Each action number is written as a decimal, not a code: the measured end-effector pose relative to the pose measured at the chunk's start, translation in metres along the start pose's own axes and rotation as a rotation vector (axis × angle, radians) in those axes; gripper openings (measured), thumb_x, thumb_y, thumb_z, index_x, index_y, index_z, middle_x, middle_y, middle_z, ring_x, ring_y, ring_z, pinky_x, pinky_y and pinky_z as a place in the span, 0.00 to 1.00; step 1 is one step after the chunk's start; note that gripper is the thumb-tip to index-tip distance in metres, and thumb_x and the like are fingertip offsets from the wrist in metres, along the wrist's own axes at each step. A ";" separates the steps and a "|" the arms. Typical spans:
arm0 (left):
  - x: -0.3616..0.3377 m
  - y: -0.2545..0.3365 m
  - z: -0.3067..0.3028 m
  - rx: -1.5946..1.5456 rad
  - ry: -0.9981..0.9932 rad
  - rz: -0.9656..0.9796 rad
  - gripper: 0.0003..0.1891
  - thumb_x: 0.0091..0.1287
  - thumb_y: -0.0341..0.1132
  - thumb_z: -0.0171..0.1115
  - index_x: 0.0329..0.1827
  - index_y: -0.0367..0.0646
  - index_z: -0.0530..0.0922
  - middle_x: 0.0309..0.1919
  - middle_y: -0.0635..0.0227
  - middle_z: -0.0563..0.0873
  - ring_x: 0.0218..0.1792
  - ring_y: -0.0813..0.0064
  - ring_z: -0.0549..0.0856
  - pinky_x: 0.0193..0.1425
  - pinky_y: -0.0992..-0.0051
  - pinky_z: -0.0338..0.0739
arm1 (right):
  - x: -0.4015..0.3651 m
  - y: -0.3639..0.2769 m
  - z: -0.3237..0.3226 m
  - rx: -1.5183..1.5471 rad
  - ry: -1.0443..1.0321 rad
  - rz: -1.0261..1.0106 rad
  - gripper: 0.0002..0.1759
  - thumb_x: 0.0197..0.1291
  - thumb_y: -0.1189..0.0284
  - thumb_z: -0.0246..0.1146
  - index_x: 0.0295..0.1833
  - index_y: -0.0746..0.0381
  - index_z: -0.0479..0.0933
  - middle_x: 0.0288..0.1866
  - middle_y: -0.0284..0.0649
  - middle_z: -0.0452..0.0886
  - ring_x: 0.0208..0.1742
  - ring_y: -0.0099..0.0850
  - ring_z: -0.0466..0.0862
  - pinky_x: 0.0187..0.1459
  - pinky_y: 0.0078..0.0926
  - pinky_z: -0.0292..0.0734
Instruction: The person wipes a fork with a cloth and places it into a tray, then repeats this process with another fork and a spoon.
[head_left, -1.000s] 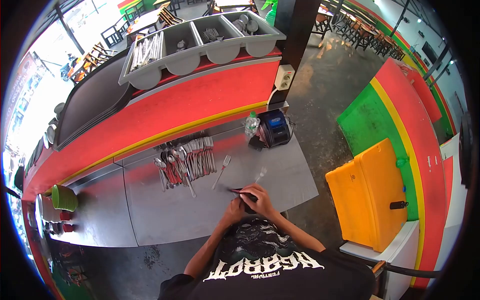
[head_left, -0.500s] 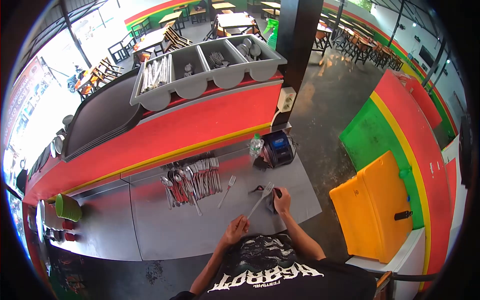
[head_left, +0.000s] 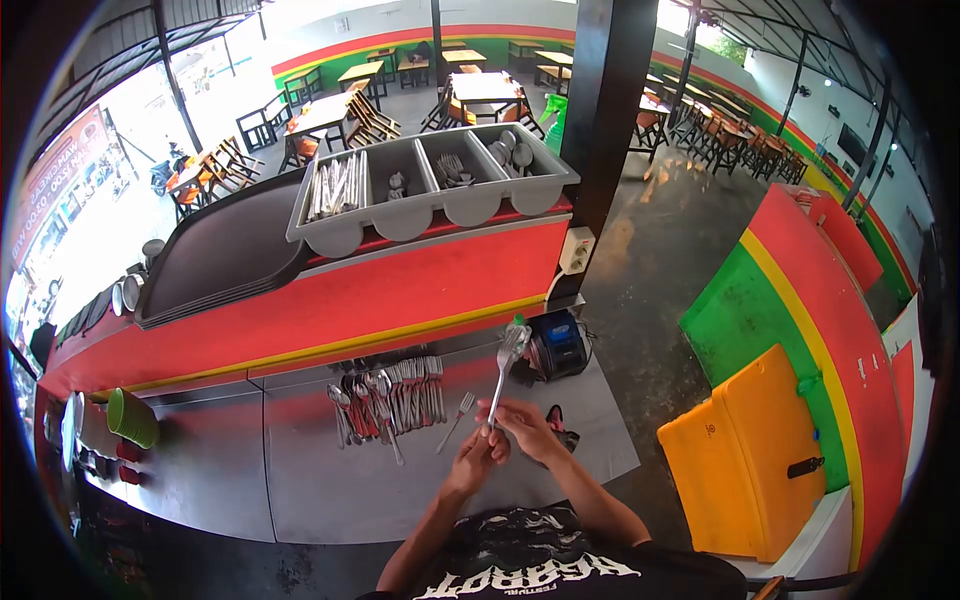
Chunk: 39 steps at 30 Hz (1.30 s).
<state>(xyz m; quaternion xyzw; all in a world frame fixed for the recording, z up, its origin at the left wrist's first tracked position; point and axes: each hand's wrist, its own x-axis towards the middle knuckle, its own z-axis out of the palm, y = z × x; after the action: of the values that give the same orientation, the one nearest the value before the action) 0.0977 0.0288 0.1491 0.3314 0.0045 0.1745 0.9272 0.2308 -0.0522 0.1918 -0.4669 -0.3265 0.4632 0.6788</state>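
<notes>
A metal fork (head_left: 502, 372) stands up between my hands, tines away from me. My left hand (head_left: 480, 462) is closed around the lower end of its handle. The fingers of my right hand (head_left: 526, 430) meet the handle just above, closed on it. Beside my right hand a dark crumpled cloth (head_left: 564, 436) with a reddish patch lies on the metal table (head_left: 340, 495). Another fork (head_left: 457, 422) lies loose left of my hands. Further left is a spread of spoons and forks (head_left: 388, 398), some with reddish handles.
A grey cutlery tray (head_left: 408, 218) with four compartments sits on the red counter (head_left: 420, 268), near stacked dark trays (head_left: 220, 240). Behind the fork are a plastic bottle (head_left: 518, 322) and a dark blue device (head_left: 560, 345). Green cups (head_left: 132, 418) stand far left; a yellow-orange box (head_left: 745, 455) is right.
My right hand has let go of the dark cloth, now on the table, and moved left to the fork. The fork has turned more upright. The view has tilted up slightly.
</notes>
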 end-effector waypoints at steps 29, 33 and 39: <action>0.291 0.285 0.073 1.288 0.063 -0.006 0.20 0.80 0.39 0.47 0.44 0.28 0.80 0.33 0.53 0.90 0.32 0.69 0.90 0.32 0.74 0.82 | 0.309 -0.246 0.000 -1.385 0.474 -0.146 0.19 0.58 0.51 0.65 0.42 0.53 0.90 0.41 0.43 0.90 0.48 0.41 0.89 0.57 0.42 0.78; 0.286 0.296 0.091 1.312 0.096 -0.110 0.19 0.79 0.39 0.48 0.42 0.28 0.79 0.30 0.51 0.89 0.28 0.69 0.90 0.30 0.73 0.82 | 0.324 -0.251 -0.002 -1.450 0.494 -0.044 0.25 0.58 0.44 0.65 0.46 0.53 0.89 0.46 0.45 0.89 0.52 0.42 0.88 0.58 0.42 0.79; 0.286 0.283 0.073 1.218 0.079 0.025 0.17 0.79 0.38 0.50 0.42 0.31 0.78 0.28 0.57 0.88 0.27 0.72 0.88 0.30 0.74 0.82 | 0.335 -0.249 0.003 -1.461 0.619 -0.048 0.29 0.66 0.43 0.59 0.51 0.57 0.86 0.54 0.47 0.87 0.58 0.44 0.86 0.59 0.43 0.79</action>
<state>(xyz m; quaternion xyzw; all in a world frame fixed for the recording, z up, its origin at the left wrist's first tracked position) 0.2846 0.2812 0.4112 0.7953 0.1340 0.1637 0.5682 0.4288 0.2278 0.4292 -0.8946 -0.3544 -0.0339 0.2702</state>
